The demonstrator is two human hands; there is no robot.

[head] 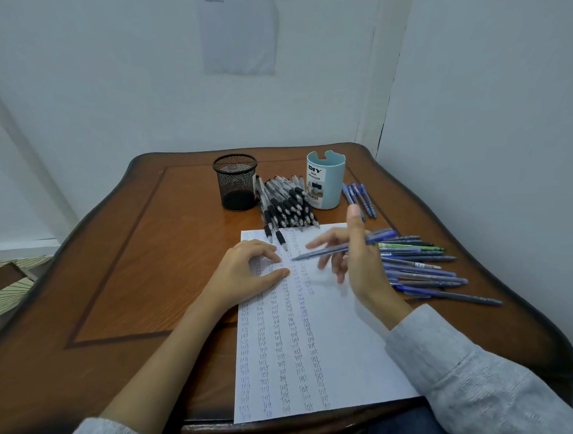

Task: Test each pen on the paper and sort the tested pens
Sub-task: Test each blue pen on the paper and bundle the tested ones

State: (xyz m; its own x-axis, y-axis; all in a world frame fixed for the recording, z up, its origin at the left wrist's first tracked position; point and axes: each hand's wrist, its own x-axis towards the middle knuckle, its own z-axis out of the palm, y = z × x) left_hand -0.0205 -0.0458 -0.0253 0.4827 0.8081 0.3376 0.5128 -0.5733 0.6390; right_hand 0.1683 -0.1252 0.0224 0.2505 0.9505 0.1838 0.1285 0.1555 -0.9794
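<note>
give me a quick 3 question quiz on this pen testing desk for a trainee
1. True or false: the right hand holds a blue pen.
2. Where do the black pens lie? A) between the mesh cup and the blue cup B) inside the blue cup C) stacked on top of the blue cup
3. Fill in: the word written in columns on the paper is ___.
Key: 1 true; 2 A; 3 test.
</note>
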